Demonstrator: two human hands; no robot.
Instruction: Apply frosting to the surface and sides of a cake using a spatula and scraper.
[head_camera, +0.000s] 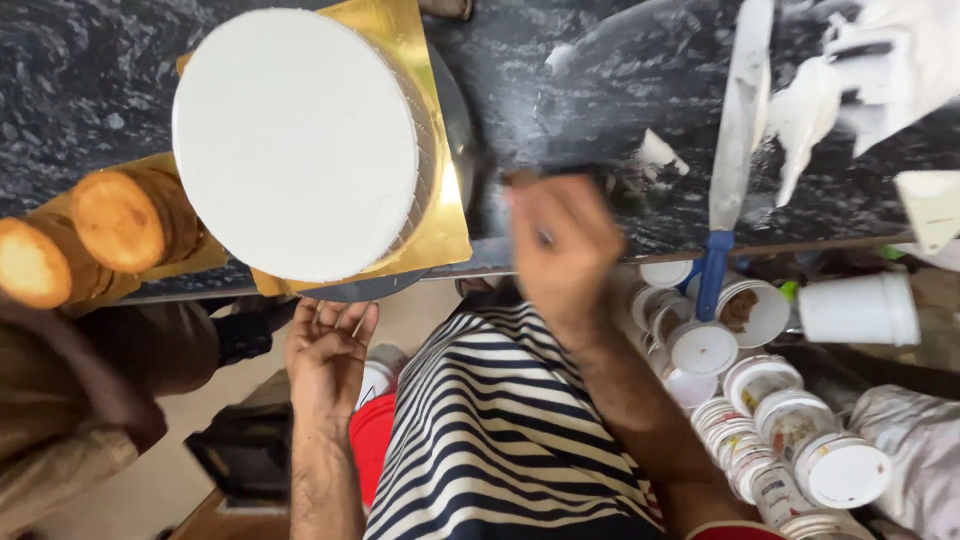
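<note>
White round tubs (790, 420) are crowding below the dark table's (600, 80) edge, right of the blurred right hand (562, 245), which is pinching a small tool. The white cake (295, 140) is sitting on a gold board (440, 225) just above the left hand (328, 345), whose fingers are spreading.

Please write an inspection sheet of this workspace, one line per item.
Surface: dark marbled counter, white smears at right.
Job's things: white frosted cake on gold board, on a turntable.
Clutter: brown cake layers at left; spatula; scraper; tubs below counter.
Grippers: left hand open under the board's edge; right hand blurred, closed on a thin tool.
Cables: nothing seen.
Surroundings: another person's brown sleeve at left.
</note>
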